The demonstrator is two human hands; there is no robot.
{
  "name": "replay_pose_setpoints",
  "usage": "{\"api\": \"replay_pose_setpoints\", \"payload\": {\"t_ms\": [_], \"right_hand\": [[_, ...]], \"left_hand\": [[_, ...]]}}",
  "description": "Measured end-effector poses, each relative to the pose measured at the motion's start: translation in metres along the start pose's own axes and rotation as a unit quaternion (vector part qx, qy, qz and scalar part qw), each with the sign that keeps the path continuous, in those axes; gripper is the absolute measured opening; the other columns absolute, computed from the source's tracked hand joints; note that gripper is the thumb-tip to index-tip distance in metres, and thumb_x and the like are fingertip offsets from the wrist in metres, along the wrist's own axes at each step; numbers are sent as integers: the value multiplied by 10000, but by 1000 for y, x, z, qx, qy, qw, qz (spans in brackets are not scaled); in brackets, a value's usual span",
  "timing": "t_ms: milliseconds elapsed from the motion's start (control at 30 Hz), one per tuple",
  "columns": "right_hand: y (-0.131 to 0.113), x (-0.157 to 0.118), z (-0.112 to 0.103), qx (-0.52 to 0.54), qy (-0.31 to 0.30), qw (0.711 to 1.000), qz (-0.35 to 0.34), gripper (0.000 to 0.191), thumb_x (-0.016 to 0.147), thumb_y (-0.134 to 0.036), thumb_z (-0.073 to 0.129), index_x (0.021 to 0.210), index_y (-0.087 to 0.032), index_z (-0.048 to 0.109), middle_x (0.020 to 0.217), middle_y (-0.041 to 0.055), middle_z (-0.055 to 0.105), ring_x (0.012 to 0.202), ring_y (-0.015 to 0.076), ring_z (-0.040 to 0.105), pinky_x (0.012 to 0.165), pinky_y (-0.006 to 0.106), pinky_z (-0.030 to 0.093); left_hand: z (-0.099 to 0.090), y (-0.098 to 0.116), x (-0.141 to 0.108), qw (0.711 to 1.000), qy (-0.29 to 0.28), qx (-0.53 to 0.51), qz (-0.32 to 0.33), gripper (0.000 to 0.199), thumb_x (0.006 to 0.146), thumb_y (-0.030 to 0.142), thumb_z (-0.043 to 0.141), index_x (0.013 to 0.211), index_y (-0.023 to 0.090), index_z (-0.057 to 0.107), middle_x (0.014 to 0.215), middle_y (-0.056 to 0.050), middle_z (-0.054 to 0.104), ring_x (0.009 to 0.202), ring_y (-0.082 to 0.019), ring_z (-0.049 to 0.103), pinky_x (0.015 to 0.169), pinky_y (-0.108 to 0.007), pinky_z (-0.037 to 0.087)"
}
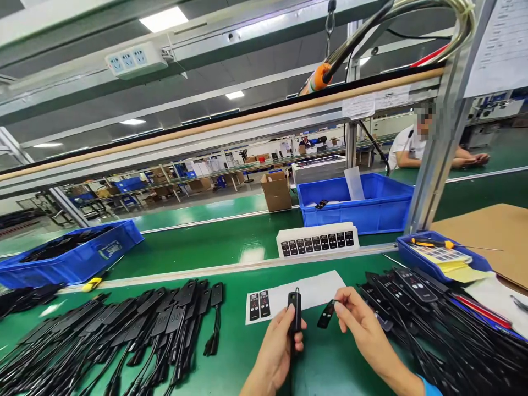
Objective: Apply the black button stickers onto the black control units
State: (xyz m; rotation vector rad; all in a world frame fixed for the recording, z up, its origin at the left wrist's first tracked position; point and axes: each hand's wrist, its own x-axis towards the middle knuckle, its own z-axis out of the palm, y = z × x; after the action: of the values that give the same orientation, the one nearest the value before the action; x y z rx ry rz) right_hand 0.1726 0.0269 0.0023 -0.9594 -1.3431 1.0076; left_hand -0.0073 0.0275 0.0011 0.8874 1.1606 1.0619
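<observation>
My left hand (277, 347) is closed around a small black controller box (294, 311), held upright with its cable hanging below. To its right, my right hand (358, 319) pinches the upper end of a black label sticker (325, 316) between thumb and fingers. Sticker and box are apart. Behind both hands a white backing sheet (317, 289) lies on the green bench, two black stickers (259, 304) still on its left end. Several black controllers with cables (165, 319) lie in a row at left. More controllers (412, 289), some with labelled faces, are piled at right.
A white block of labels (317, 240) stands on the ledge before a blue bin (355, 203). Another blue bin (70, 250) is at left. At right, a blue tray (443, 256) holds a screwdriver (433, 242). An orange-ended tool (317, 80) hangs overhead; a person (410, 146) sits across.
</observation>
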Motion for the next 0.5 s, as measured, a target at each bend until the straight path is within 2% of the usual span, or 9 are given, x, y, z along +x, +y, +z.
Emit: {"api": "replay_pose_setpoints", "payload": {"t_ms": [100,167,267,400,500], "right_hand": [[-1,2,-1,25,3,1000,14,252,901,-488,509,882,-237,516,746,-43,432,537,92,406,489,212,387],[-1,3,-1,38,3,999,27,263,889,-496,526,875,-233,514,743,-44,434,525,85,401,471,205,377],[-1,3,0,46,6,998,45,286,859,-506,563,858,-224,515,756,-39,443,506,75,385,432,193,348],[1,3,1,38,-4,997,72,305,831,-509,589,833,-209,531,732,-30,468,508,82,378,413,189,323],[3,3,1,26,-6,996,86,321,806,-520,601,838,-204,561,704,-18,502,528,107,426,412,199,332]], "left_hand": [[9,-6,-7,986,-51,-139,-72,464,641,349,796,957,135,532,751,-32,628,500,-54,482,474,-169,403],[12,-5,-12,980,-84,-155,-88,474,618,189,800,1010,135,539,795,-38,650,574,-85,573,569,-203,486],[15,-2,-18,973,-118,-168,-108,493,603,45,743,1040,141,537,801,-40,663,702,-143,658,697,-261,534],[20,-6,-21,963,-139,-181,-146,367,708,119,678,1040,103,524,890,-129,689,723,-158,682,725,-291,543],[22,-15,-20,971,-140,-151,-124,354,708,132,682,1015,119,506,920,-140,694,719,-161,687,692,-279,543]]}}
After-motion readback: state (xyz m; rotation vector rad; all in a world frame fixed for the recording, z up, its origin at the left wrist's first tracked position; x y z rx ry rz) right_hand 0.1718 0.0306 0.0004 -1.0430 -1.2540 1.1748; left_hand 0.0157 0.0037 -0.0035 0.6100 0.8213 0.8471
